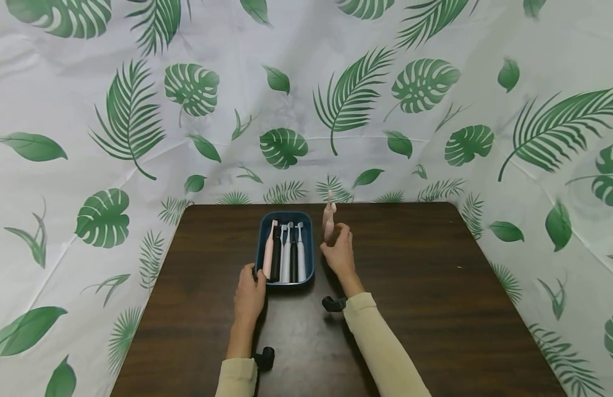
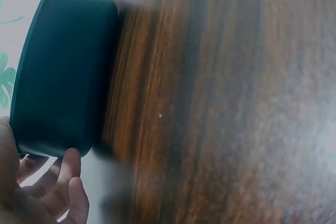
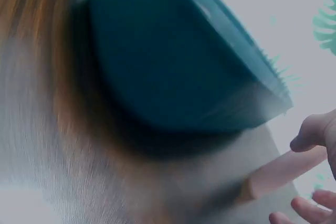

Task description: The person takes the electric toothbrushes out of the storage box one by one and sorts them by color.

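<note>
A dark blue tray (image 1: 286, 216) stands on the brown table (image 1: 425, 286) and holds several electric toothbrushes (image 1: 286, 253), one pink, the others black, grey and white. My left hand (image 1: 255, 277) grips the tray's near left corner, thumb on the rim. In the left wrist view the tray's side (image 2: 63, 72) fills the left, with my fingers (image 2: 68, 182) below it. My right hand (image 1: 336, 236) holds a pink toothbrush (image 1: 329, 218) upright, just right of the tray. The right wrist view is blurred; it shows the tray (image 3: 173, 61), the pink toothbrush (image 3: 283, 171) and fingers (image 3: 315, 132).
A white sheet with green leaf prints (image 1: 137, 121) hangs behind and at both sides of the table. Bare dark wood lies to the left and right of the tray and toward the near edge.
</note>
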Demonstrator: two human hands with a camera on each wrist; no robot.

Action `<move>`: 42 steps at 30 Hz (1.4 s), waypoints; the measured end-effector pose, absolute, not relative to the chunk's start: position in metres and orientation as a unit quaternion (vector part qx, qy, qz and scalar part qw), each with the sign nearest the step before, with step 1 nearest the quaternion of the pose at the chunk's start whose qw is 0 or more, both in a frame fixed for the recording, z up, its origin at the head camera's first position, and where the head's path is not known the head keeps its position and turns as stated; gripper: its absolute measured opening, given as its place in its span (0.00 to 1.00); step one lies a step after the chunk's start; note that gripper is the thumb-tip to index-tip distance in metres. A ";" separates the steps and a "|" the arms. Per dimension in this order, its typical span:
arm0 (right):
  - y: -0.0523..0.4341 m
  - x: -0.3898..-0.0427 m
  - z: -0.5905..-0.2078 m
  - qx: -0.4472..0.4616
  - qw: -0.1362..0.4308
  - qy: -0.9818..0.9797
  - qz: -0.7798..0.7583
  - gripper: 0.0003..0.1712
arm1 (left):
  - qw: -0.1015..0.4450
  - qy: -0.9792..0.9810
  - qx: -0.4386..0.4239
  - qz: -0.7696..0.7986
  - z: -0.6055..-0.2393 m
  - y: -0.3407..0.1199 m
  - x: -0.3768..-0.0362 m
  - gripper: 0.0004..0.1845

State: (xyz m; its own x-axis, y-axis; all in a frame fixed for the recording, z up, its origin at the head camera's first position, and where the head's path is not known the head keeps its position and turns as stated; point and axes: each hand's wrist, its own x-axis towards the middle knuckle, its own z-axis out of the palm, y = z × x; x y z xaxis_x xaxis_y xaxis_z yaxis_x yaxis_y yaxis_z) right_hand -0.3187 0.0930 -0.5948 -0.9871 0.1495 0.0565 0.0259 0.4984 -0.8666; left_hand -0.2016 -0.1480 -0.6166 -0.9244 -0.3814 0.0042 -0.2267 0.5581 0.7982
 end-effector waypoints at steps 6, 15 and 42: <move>0.094 -0.312 -0.570 -0.042 0.096 -0.833 0.544 0.51 | 0.085 -0.883 0.166 -0.431 -0.616 -0.151 -0.202 0.22; 0.097 -0.293 -0.540 -0.076 0.080 -0.821 0.561 0.34 | 0.071 -0.896 0.159 -0.409 -0.617 -0.161 -0.199 0.22; 0.021 -0.277 -0.548 -0.003 -0.109 -0.766 0.634 0.24 | 0.053 -0.904 0.149 -0.396 -0.605 -0.157 -0.199 0.23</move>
State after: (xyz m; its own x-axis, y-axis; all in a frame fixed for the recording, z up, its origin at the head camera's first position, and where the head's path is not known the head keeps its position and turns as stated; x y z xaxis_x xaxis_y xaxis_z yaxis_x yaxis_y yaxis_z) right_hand -0.2767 0.0212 -0.5480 -0.9763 -0.1330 -0.1706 0.1428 0.1964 -0.9701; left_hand -0.1988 -0.1571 -0.6049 -0.9499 -0.3118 -0.0231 -0.2284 0.6418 0.7321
